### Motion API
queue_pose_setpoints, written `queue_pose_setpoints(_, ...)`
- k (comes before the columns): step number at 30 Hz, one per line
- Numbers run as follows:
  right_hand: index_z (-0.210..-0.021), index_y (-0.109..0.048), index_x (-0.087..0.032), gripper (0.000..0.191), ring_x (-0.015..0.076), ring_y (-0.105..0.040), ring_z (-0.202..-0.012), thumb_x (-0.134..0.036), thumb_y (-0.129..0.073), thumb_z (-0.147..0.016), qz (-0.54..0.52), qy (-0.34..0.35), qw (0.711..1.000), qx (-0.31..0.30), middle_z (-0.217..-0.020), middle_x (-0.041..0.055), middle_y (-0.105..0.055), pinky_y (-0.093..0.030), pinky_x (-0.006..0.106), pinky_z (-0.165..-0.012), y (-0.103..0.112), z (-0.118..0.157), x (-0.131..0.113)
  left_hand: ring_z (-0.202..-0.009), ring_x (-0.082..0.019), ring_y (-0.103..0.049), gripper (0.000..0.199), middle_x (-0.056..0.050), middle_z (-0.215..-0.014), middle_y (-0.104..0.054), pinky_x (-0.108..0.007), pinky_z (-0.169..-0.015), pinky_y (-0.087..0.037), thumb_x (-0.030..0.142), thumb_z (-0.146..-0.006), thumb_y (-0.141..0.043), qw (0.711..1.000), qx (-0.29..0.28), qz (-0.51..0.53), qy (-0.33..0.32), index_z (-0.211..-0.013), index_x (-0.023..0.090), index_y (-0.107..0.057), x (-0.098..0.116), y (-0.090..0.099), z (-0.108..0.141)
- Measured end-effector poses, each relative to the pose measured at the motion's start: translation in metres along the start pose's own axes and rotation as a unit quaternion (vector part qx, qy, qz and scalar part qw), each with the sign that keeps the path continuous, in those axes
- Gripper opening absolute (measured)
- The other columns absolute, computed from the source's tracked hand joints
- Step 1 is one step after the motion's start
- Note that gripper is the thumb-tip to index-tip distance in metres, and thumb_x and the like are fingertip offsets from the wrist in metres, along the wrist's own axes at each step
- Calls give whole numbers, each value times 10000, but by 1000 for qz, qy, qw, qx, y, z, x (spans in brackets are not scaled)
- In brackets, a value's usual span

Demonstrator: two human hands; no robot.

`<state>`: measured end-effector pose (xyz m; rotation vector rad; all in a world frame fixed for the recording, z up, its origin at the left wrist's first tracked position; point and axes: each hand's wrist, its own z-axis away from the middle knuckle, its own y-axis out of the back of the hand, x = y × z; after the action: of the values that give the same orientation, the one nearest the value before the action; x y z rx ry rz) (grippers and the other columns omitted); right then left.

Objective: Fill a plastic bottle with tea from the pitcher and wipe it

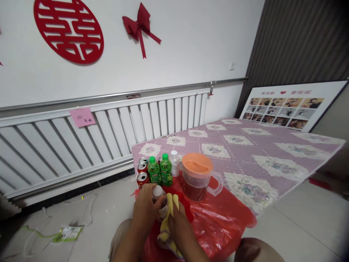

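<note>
My left hand (147, 209) is wrapped round a small white-capped bottle (157, 193) with a printed label, held upright over a red dish (187, 208). In my right hand (180, 223) is a folded yellow cloth (169, 207), pressed against the bottle's right side. Just behind my hands stand two green-capped bottles (155, 173) with green labels and a white-capped clear bottle (175, 163). Several drink cans (142, 178) stand to their left. A clear pitcher (195, 187) with an orange lid and some liquid inside stands to the right. My fingers partly hide the bottle.
Red plastic sheeting (218, 229) lies under the things, on a mattress (248, 163) with purple floral fabric. A white radiator (117, 123) runs along the wall. On the floor at left lies a power strip (68, 233) with cables. A photo board (289, 107) leans at the back right.
</note>
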<state>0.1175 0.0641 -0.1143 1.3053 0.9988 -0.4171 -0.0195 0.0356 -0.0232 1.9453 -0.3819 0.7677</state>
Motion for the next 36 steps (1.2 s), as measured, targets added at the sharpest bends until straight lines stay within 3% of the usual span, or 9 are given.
queue_pose_setpoints(4, -1503, -347, -117, 634, 253, -245, -1473, -105, -390, -870, 3, -3, 1000, 0, -1583, 162, -286, -267, 395, -1181, 2, 1, -1, -985, -254, -617, 320, -76, -1026, -658, -402, -884, -483, 260, -739, -684, 999, -20, 47, 3, -1030, 176, -580, -8, 0, -7)
queue_pose_setpoints(10, -1499, -362, -151, 655, 247, -257, -1469, -111, -414, -847, 2, -3, 1000, 5, -1588, 127, -286, -275, 387, -1179, 0, 0, 1, -1229, -233, -557, 504, -75, -1328, -603, -415, -1068, -422, 177, -782, -588, 976, -122, 171, -66, -1282, 231, -552, -32, 9, -14)
queue_pose_setpoints(14, -1506, -346, -157, 665, 252, -262, -1467, -101, -408, -846, 7, 11, 1000, 13, -1580, 138, -297, -283, 410, -1175, -3, -1, 7, -1259, -237, -541, 499, -67, -1354, -599, -416, -1074, -424, 181, -803, -586, 968, -151, 190, -69, -1296, 252, -572, -41, 13, -14)
queue_pose_setpoints(19, -1500, -362, -196, 644, 260, -291, -1456, -124, -414, -862, 0, 34, 998, 45, -1581, 133, -300, -314, 444, -1163, -8, 1, 15, -1207, -235, -572, 481, -71, -1316, -608, -402, -1016, -471, 173, -791, -589, 971, -107, 209, -49, -1265, 251, -583, -40, 2, -8)
queue_pose_setpoints(25, -1483, -371, -132, 582, 279, -278, -1459, -142, -388, -901, -4, 61, 993, 104, -1571, 192, -275, -322, 478, -1159, -11, 6, 7, -1126, -237, -588, 401, -80, -1203, -631, -428, -998, -456, 218, -781, -615, 986, -29, 163, -24, -1180, 210, -583, -25, -8, 0)
queue_pose_setpoints(32, -1508, -317, -293, 569, 280, -182, -1488, -197, -380, -950, 10, 192, 968, 164, -1635, 55, -104, -321, 483, -1163, 6, 13, -28, -1046, -241, -603, 350, -78, -1105, -649, -423, -944, -459, 210, -771, -592, 993, 9, 116, -7, -1120, 192, -593, -15, -8, 1)
queue_pose_setpoints(34, -1517, -297, -297, 583, 282, -177, -1489, -189, -370, -949, 7, 190, 968, 164, -1637, 48, -103, -315, 485, -1165, 5, 9, -28, -1049, -239, -602, 342, -77, -1104, -648, -417, -944, -457, 211, -773, -590, 993, 10, 114, -7, -1115, 195, -591, -14, -7, 1)
queue_pose_setpoints(36, -1517, -308, -262, 582, 292, -208, -1480, -194, -367, -942, -4, 144, 977, 154, -1628, 82, -140, -319, 497, -1159, 0, 4, -20, -1041, -238, -601, 334, -77, -1106, -644, -411, -935, -460, 249, -785, -610, 994, 3, 111, -1, -1114, 197, -582, -14, -7, 0)
